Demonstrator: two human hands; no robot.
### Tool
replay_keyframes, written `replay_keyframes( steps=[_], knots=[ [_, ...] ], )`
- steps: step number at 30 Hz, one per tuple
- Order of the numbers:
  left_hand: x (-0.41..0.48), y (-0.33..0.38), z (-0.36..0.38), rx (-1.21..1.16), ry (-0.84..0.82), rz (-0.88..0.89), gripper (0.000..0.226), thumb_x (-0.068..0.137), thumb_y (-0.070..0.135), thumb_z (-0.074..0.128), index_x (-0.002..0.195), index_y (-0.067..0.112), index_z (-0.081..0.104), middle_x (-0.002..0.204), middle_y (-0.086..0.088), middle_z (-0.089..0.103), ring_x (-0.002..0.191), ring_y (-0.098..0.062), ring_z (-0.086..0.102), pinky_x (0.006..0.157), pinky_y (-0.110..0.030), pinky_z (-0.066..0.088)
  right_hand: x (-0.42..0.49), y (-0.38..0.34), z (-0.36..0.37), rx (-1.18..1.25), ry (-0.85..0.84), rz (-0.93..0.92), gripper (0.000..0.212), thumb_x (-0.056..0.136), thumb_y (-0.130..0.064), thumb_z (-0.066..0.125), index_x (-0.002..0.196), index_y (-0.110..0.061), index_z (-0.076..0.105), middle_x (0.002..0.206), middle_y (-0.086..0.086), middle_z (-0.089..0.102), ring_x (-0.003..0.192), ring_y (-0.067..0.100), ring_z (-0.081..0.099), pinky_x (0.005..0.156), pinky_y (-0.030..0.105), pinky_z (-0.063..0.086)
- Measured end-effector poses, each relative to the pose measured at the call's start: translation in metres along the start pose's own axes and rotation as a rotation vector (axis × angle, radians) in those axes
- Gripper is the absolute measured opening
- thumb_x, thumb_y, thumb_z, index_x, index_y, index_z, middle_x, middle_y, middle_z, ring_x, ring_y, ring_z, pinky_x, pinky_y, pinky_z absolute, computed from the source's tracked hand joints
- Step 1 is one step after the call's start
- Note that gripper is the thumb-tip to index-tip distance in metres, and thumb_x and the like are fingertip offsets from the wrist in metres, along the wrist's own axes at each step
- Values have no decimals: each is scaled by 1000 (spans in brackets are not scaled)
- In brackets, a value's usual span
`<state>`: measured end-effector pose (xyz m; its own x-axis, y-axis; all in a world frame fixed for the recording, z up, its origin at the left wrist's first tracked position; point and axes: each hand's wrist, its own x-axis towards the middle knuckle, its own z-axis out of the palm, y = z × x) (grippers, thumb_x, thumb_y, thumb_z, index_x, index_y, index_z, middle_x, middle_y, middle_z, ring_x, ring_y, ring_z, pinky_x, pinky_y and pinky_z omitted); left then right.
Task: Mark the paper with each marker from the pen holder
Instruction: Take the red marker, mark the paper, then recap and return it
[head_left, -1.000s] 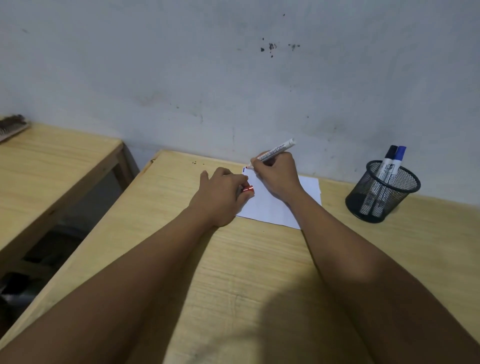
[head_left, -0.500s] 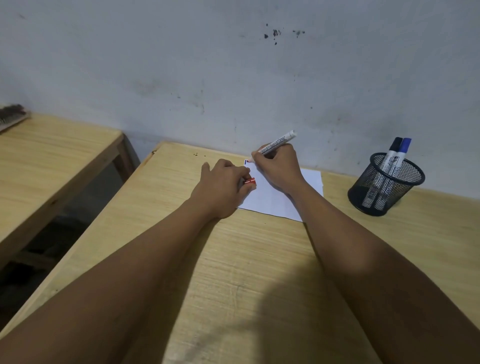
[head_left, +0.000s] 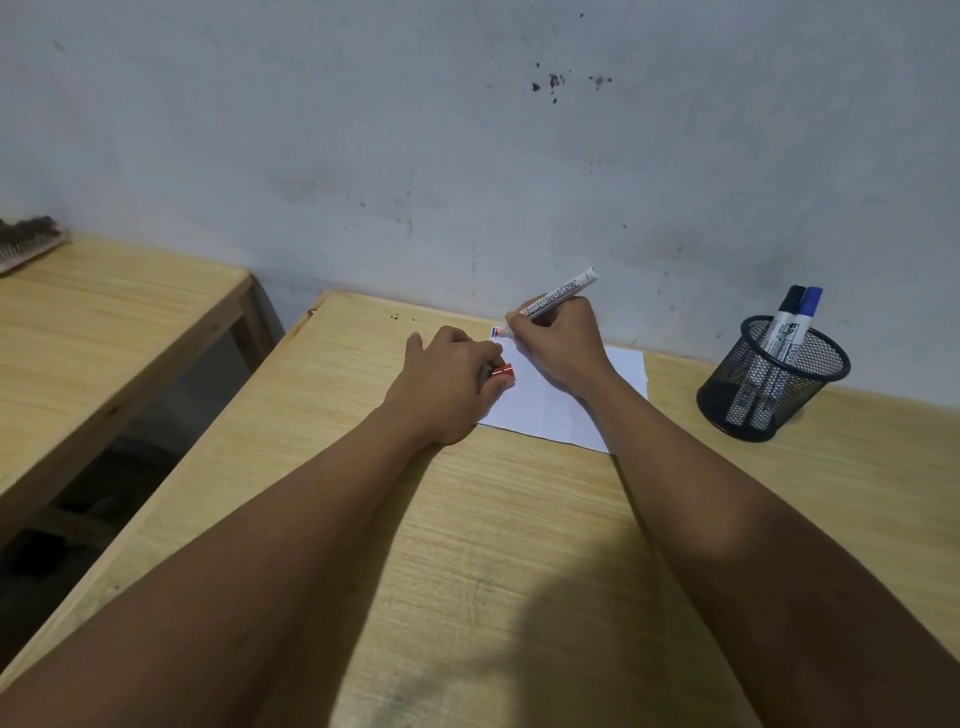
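- Head view: the right hand (head_left: 558, 345) is clamped around one white marker (head_left: 558, 293), whose long axis slants from its tip, low and to the left at the paper's far left corner, up to its butt end at the far right, toward the wall.
- Small red and blue marks (head_left: 498, 331) sit on the paper right at the tip.
- The left hand (head_left: 452, 387) is closed on one small red cap (head_left: 503, 371), pinched at the fingertips, and rests on the paper's left edge.
- One white rectangular sheet of paper (head_left: 550, 413) lies flat on the pale wood-grain counter (head_left: 519, 545), partly under both hands.
- One round black wire-mesh pen holder (head_left: 774, 387) stands to the right, well apart from the paper.
- Two markers stand in it, tilted to the right: one black-capped (head_left: 792, 301), one blue-capped (head_left: 810, 302).
- A second wooden counter (head_left: 104, 322) stands to the left.
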<state>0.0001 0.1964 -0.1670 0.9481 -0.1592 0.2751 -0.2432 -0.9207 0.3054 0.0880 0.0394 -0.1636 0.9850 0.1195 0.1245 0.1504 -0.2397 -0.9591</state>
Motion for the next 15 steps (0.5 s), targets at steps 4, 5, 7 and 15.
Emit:
replay_keyframes(
  steps=[4,5,7,15],
  knots=[
    [-1,1,-1,-18,-5,-4,37,95,51,43,118,30,63,119,5,68,125,-19,44,106,-59,29,-4,-13,-7,207,90,62,10,81,-16,77,76,-9,72,67,9,67,62,21,61,62,36,50],
    [-1,2,-2,-21,-13,-9,37,95,52,43,118,30,63,121,6,68,125,-19,45,106,-59,29,-7,-19,-11,238,103,51,9,84,-13,76,78,-9,72,68,10,66,60,19,59,59,33,48],
    [-1,4,-5,-28,-31,-22,38,95,52,44,119,31,63,126,8,66,127,-18,44,107,-60,28,-15,-35,-22,257,117,11,6,88,-11,74,84,-7,72,70,8,67,57,15,57,56,29,47],
    [2,33,-55,-385,16,-115,21,84,47,67,98,35,76,134,6,62,119,-16,60,106,-44,41,-57,-99,-93,247,132,-47,11,94,-11,69,84,-9,71,75,6,70,64,17,62,56,25,52]
  ],
)
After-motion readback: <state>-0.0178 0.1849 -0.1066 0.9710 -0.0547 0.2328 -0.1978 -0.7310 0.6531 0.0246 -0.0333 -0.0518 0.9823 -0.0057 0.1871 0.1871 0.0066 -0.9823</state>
